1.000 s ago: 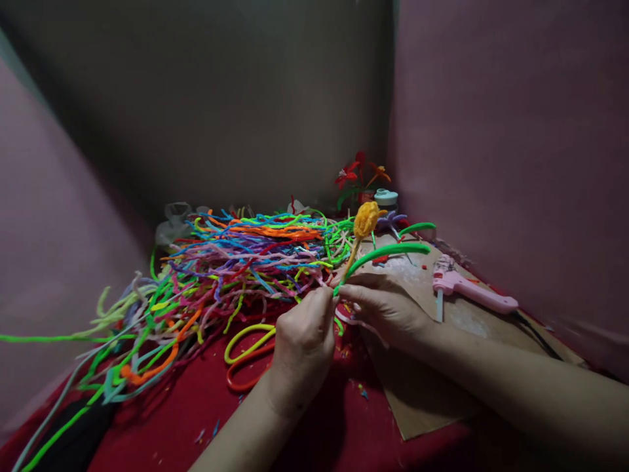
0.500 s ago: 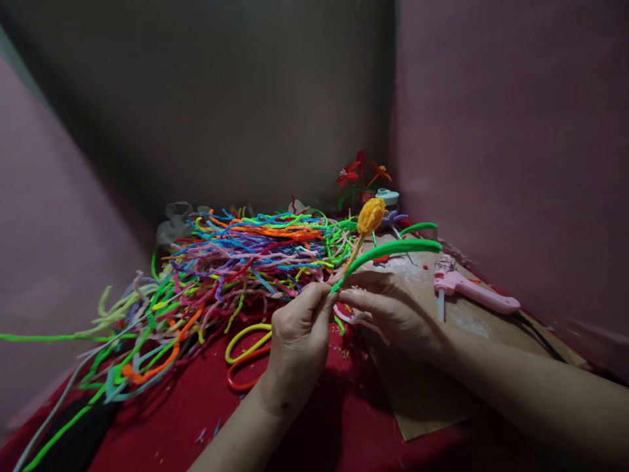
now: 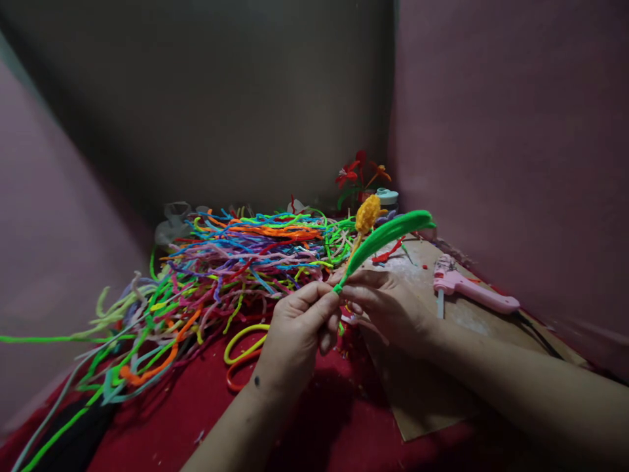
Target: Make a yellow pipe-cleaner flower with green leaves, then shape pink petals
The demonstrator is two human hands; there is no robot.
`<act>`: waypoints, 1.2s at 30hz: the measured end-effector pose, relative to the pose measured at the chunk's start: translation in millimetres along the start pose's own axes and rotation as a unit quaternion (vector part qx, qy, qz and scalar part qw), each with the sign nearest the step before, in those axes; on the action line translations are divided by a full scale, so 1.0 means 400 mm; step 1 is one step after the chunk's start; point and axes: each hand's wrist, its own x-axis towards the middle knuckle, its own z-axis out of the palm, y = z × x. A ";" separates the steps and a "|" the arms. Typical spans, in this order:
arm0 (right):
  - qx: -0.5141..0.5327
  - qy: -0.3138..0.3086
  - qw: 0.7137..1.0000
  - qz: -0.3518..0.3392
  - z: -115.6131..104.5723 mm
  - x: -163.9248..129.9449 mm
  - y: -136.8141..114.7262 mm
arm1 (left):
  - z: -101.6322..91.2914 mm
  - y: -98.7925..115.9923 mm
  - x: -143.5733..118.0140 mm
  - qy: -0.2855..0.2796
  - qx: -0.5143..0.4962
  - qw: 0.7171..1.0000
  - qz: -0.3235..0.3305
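A pipe cleaner flower with a fuzzy yellow-orange head and thin stem rises between my hands. Beside its stem, a long green pipe cleaner leaf arches up to the right. My left hand pinches the base of both between thumb and fingers. From the right, my right hand closes its fingertips on the stem at the same spot. The lower end of the stem is mostly hidden by my fingers.
A heap of colourful pipe cleaners spreads over the red cloth. Scissors with yellow and orange handles lie left. On cardboard at right rests a pink glue gun. Red flowers stand behind.
The green leaf has turned and now shows broader, tilting more upward beside the flower. The flower has shifted slightly left. My left hand has rolled, showing more of its thumb and fingers.
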 end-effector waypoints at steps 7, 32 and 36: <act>0.032 -0.066 0.997 -0.019 -0.005 0.012 0.003 | -0.014 -0.012 0.010 -0.118 -0.157 0.977 -0.088; 0.010 -0.021 1.000 0.019 -0.018 0.016 0.022 | -0.002 -0.019 0.004 0.043 0.210 0.975 0.065; -0.011 -0.060 0.998 -0.002 -0.021 0.016 0.017 | 0.005 -0.008 0.002 0.025 0.132 0.991 0.015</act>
